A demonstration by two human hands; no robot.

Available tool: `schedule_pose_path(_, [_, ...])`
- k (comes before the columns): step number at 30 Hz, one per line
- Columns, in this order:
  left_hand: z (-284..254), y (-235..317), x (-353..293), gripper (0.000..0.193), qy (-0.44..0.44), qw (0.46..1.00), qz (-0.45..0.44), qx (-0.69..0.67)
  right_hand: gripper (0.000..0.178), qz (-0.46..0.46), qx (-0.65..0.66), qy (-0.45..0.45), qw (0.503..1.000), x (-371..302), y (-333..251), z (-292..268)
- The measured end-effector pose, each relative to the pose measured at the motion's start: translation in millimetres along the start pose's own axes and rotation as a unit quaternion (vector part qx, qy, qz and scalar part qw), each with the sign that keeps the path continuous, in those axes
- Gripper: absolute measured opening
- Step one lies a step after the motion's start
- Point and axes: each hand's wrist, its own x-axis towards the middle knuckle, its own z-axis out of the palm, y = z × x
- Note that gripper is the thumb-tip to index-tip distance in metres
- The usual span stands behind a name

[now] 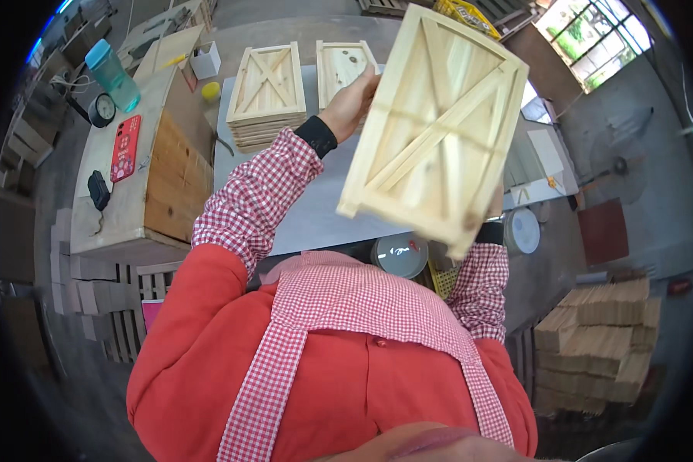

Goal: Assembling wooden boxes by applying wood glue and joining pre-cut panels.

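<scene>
A pale wooden panel (439, 127) with a raised frame and crossed slats is tilted up in the air over the table. My left hand (350, 102) is closed on its left edge, the fingertips partly behind the wood. At the panel's lower right edge only a sliver of my right hand (497, 202) shows; its fingers are hidden behind the panel. Beyond my left wrist stands a stack of similar panels (267, 85) on the table. Next to that, a second group of panels (342, 65) is partly covered by my left hand.
The grey-topped table (308, 208) lies beneath my hands. On a wooden cabinet (173, 177) at left are a teal bottle (114, 77), a red phone (126, 146) and a round gauge (102, 110). Round tins (400, 256) stand near my waist. Stacked boards (597, 343) fill the lower right.
</scene>
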Motion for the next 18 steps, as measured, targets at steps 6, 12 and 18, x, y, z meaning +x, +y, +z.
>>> schedule_pose_path(6, [16.2, 14.1, -59.7, 0.067, 0.066, 0.993, 0.009, -0.098, 0.044, 0.107, 0.191, 0.108, 0.970, -12.1, 7.1, 40.2])
schedule_pose_path(12, [16.4, 14.5, -91.0, 0.068, 0.141, 0.990, 0.024, -0.019, 0.035, 0.047, -0.138, 0.008, 0.989, -22.0, 78.0, 24.8])
schedule_pose_path(18, [-3.6, -14.7, -109.1, 0.062, 0.222, 0.972, 0.026, -0.079, 0.040, 0.090, -0.085, -0.036, 0.992, 1.3, 67.8, 63.6])
